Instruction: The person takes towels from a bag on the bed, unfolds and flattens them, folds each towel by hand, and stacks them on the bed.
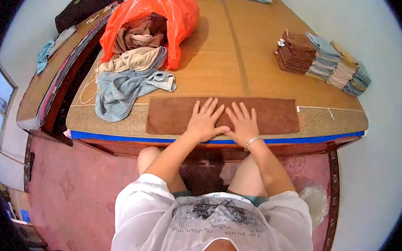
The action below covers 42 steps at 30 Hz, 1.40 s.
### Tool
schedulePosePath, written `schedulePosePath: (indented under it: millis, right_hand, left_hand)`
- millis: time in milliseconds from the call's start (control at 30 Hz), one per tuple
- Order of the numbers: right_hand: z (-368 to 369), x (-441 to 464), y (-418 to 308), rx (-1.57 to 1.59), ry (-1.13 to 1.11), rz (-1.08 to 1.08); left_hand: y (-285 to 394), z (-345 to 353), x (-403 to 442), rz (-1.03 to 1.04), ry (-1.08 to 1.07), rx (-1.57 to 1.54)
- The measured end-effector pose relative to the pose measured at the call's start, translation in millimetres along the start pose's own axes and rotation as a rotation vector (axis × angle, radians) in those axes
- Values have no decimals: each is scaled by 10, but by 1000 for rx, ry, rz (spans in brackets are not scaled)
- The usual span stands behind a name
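A brown towel (274,116), folded into a long strip, lies along the front edge of the mat-covered bed (215,51). My left hand (205,120) rests flat on its middle with the fingers spread. Just to the right, my right hand (244,125) also lies flat on the towel, fingers apart, a bracelet at the wrist. The thumbs of both hands meet or nearly meet. Neither hand holds anything.
A red plastic bag (183,16) with brown cloths stands at the back left. Loose beige cloth (135,60) and a blue-grey towel (121,93) lie before it. Folded brown towels (295,53) and striped ones (323,58) are stacked at right. A second bed (47,89) stands left.
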State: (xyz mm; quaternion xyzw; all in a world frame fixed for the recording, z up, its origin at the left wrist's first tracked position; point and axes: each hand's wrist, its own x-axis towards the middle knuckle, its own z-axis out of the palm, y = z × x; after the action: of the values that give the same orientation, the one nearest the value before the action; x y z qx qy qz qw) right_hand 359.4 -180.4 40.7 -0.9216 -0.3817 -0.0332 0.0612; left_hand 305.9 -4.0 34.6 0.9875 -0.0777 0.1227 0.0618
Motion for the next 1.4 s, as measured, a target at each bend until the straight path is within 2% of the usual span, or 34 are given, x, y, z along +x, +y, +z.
schedulePosePath:
  millis: [100,167,400,500,567,600,633,700,733,800,833,967,1133,1400]
  right_hand:
    - [2,-79,361,16,71,58]
    - [-49,-135,631,-7,56,184]
    - [-97,-402,1405,-78,87,393]
    - [-190,-438,1455,-58,74,489]
    - [-257,-415,1380,-99,20,628]
    - [-235,-376,1309,-115,132,552]
    - [-212,-308,1205,-119,134,546]
    - [-182,-129,835,-85,221,318]
    - [-150,-52,584,-69,202,233]
    - [3,97,164,-46,164,70]
    - [112,133,80,-38,142,-6]
    - [38,121,150,37,76,11]
    - [-19,-43,803,-59,81,154]
    - [-88,-374,1461,-101,82,440]
  left_hand:
    - [-182,-51,-101,-26,20,64]
    - [-335,-152,-168,-171,-59,86]
    - [-1078,-337,-599,-370,-45,188]
    - [-1234,-441,-745,-497,-17,142]
    - [-1245,-497,-776,-631,-49,246]
    - [-1184,-500,-727,-548,89,313]
    - [-1072,-472,-646,-497,126,282]
    - [-583,-607,-392,-360,163,148]
    - [-449,-446,-277,-227,208,110]
    - [-113,-261,-108,-43,158,51]
    - [-12,-175,-56,-38,22,41]
    - [-56,-50,-45,-29,15,5]
    - [-454,-159,-225,-98,16,55]
    - [-1041,-384,-615,-373,-17,121]
